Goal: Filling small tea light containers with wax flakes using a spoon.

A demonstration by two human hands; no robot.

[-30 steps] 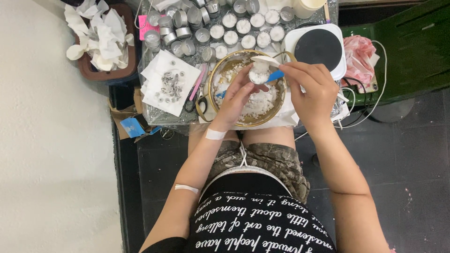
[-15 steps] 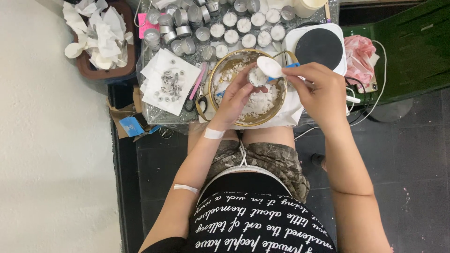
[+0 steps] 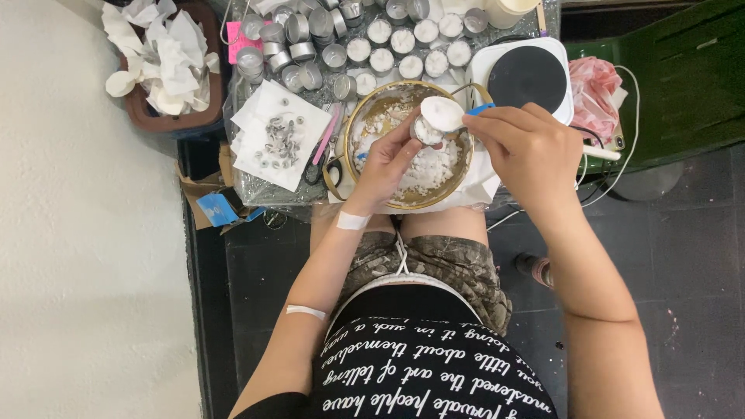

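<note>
A gold bowl (image 3: 458,180) with white flaky wax in it sits at the near edge of a small cluttered table. My left hand (image 3: 386,161) holds a small metal candle cup (image 3: 425,130) over the bowl. My right hand (image 3: 530,147) grips a spoon with a blue handle (image 3: 444,113), heaped with white wax, right above the cup. Both hands are over the bowl's upper right part.
Several small metal cups (image 3: 388,48), some filled with white wax, crowd the far table. A white sheet with metal wick bases (image 3: 281,140) lies left of the bowl. A white hotplate with black top (image 3: 526,77) stands right. A brown tray of crumpled tissue (image 3: 163,54) is far left.
The spoon, loaded with wax, has come up out of the bowl and moved over the cup in my left hand. The left hand has stayed over the bowl.
</note>
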